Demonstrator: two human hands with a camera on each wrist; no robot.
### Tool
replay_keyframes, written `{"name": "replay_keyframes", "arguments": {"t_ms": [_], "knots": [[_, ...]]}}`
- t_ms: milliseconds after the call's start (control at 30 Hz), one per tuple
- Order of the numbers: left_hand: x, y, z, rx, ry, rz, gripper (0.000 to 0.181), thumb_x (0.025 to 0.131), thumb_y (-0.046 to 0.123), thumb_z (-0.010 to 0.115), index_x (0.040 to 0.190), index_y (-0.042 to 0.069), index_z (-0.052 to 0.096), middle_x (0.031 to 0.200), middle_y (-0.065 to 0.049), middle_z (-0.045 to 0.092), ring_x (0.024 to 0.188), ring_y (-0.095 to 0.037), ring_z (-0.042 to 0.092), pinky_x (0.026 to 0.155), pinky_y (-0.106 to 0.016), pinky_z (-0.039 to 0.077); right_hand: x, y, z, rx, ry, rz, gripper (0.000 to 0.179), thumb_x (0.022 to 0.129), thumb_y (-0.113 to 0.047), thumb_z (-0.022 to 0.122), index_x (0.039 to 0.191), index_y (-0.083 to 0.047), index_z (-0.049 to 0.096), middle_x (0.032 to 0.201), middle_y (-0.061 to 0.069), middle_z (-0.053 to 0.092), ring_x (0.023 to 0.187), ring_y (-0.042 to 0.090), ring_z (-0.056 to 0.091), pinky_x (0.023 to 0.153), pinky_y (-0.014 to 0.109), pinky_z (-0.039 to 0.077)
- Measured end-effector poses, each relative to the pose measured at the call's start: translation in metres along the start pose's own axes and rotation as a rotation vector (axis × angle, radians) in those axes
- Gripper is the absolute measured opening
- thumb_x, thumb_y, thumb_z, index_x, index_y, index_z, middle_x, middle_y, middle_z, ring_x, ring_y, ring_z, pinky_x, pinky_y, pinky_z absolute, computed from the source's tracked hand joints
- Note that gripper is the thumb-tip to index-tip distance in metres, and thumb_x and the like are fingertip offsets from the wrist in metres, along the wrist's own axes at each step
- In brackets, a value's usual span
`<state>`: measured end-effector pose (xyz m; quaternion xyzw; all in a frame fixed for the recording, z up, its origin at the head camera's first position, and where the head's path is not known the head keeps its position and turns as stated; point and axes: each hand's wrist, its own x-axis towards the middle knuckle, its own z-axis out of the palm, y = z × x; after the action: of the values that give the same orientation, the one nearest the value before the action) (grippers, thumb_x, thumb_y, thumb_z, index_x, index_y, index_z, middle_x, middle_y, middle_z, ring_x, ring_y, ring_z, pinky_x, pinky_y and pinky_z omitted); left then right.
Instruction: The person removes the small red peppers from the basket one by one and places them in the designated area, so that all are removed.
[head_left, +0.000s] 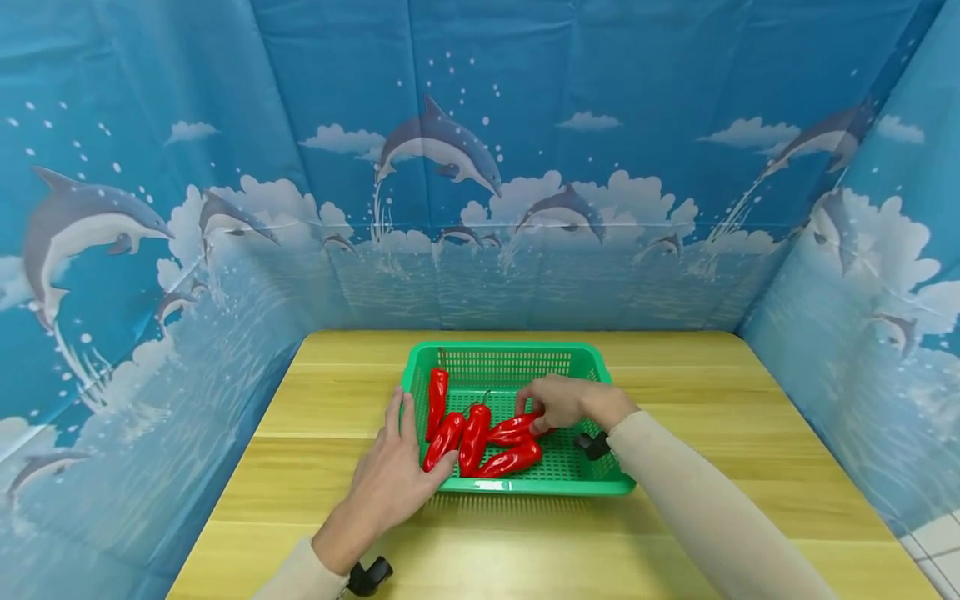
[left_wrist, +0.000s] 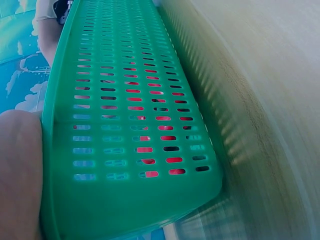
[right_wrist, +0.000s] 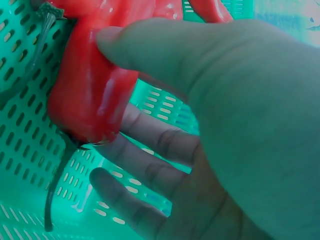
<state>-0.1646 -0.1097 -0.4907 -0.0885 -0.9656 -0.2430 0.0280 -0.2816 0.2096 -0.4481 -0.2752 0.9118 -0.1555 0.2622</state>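
Note:
Several glossy red peppers lie in a green perforated plastic basket [head_left: 517,345] on the table. My right hand [head_left: 562,402] reaches inside and grips one red pepper [head_left: 512,430]. In the right wrist view, the thumb [right_wrist: 135,47] presses on top of this pepper [right_wrist: 82,100] and the fingers lie along its underside, near its dark green stem. My left hand [head_left: 397,475] rests on the front left corner of the basket, fingers straight along the rim and thumb over the front edge. Through the slots of the side wall [left_wrist: 120,200], bits of red show in the left wrist view.
The basket stands on a yellow wood-grain table [head_left: 322,392]. Blue sheets with printed dolphins [head_left: 442,150] hang behind the table and along both sides. Dark wrist mounts [head_left: 369,577] are strapped to the wrists; the right one dips over the basket's inside.

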Motion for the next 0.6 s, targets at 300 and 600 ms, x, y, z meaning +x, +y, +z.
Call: {"name": "replay_keyframes", "arguments": {"t_ms": [300,600], "knots": [[-0.001,0.002,-0.001,0.0,-0.001,-0.003,0.12,0.105,0.067,0.074,0.185,-0.002,0.018,0.198,-0.015,0.01,0.137,-0.05,0.071,0.053,-0.031,0.052,-0.009,0.003,-0.007,0.01,0.079,-0.048,0.025,0.111,-0.018,0.081,0.136,-0.019,0.078,0.085,-0.002,0.064,0.072,0.012,0.048,0.077,0.033,0.045],[-0.002,0.001,0.0,-0.008,-0.01,-0.015,0.12,0.105,0.069,0.072,0.186,0.0,0.016,0.198,-0.013,0.007,0.124,-0.044,0.076,0.051,-0.029,0.049,-0.023,0.011,-0.02,-0.008,0.167,-0.112,0.027,0.109,-0.015,0.081,0.136,-0.015,0.079,0.078,-0.004,0.052,0.068,0.01,0.038,0.075,0.032,0.039]]}}
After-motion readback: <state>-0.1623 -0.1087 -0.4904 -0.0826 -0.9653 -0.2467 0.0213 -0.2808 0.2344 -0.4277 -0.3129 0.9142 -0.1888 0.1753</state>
